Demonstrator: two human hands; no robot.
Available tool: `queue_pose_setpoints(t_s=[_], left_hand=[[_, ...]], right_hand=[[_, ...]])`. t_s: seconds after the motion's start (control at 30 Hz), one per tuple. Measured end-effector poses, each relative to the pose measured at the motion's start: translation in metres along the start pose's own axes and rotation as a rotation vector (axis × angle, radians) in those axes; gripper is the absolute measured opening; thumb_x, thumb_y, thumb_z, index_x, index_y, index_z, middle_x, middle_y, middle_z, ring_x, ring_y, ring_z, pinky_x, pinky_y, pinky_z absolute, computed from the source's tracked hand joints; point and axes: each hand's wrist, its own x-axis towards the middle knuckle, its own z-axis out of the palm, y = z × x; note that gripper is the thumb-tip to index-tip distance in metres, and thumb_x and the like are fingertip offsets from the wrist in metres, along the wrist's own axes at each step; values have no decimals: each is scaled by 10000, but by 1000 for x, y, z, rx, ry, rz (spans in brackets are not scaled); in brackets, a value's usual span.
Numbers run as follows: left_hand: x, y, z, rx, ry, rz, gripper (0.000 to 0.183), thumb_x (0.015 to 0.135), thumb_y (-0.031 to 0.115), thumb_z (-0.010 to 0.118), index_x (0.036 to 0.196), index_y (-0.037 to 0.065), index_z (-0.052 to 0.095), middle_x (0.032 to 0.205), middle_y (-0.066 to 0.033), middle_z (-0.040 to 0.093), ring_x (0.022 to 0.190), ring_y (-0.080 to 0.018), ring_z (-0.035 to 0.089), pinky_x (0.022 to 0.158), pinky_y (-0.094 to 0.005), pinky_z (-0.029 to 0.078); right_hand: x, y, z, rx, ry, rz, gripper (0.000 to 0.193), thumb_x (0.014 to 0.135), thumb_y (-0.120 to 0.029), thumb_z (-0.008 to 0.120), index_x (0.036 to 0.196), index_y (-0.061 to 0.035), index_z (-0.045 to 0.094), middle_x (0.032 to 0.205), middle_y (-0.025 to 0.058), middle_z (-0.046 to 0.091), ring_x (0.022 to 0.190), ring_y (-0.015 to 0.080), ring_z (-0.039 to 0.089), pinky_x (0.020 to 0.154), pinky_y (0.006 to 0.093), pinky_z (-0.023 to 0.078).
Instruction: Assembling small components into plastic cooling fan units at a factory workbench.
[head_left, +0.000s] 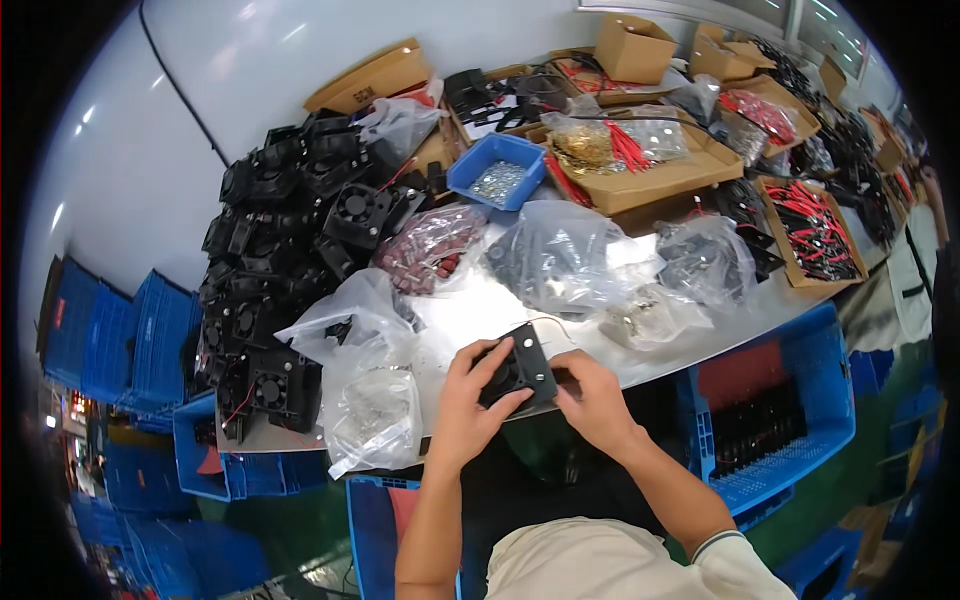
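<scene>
A square black cooling fan (528, 362) is held tilted over the near edge of the table. My left hand (474, 392) grips its left side, with the thumb below and the fingers over the top. Pale round spots show at the fan's right-hand corners, and a thin wire loops out beyond its far edge. At the fan's right edge, my right hand (592, 392) is closed with its fingertips pinched together against the corner; whatever they hold is hidden. Left of my hands lies a clear plastic bag (375, 415) of small metal parts.
Many black fans (270, 385) are piled at the left. Behind my hands lie a bag of dark red parts (430, 250), a large clear bag (555, 255) and a blue bin (497, 140) of small metal pieces. A blue crate (840, 400) stands below the table's right edge.
</scene>
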Motion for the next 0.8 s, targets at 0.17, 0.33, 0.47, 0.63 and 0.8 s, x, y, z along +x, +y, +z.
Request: queue_pose_setpoints(t_s=[0.17,0.33,0.47,0.63,0.8], left_hand=[[0,-32,0,113,25,130,639,704,166,791,1304,119,577,1262,-134,504,1162,-320,481,990,-387,402],[-1,-34,0,113,56,225,566,726,243,779,1252,136,601,1256,-122,521,1119,-337,490,935,-417,414],[-8,-61,4,-21,-103,108,533,787,153,707,1294,79,562,1318,-134,499,1214,-326,450,1002,-399,384],[-6,-43,1,-146,76,253,482,753,82,702,1220,62,586,1209,-158,579,1143,-325,534,980,-403,406],[-5,-42,2,-240,99,165,389,749,125,696,1105,-2,604,1113,-181,618,1060,-367,559,933,-432,425]], right_hand=[[5,-16,3,-475,-43,-87,547,726,47,668,1237,-18,482,1044,181,624,982,342,591,838,397,490],[18,-73,-24,-482,-105,-277,300,754,84,603,1036,-17,628,1052,164,631,949,364,604,811,417,491],[56,-130,43,-295,-329,-517,295,776,64,573,1056,-15,619,1019,172,639,905,366,620,777,401,509],[155,-99,173,-789,-532,-476,299,825,-79,547,1114,-30,607,1056,187,632,949,368,623,780,403,511],[211,-76,213,-768,-592,-700,305,793,-218,582,1044,-53,635,1023,183,657,943,355,636,796,424,511]])
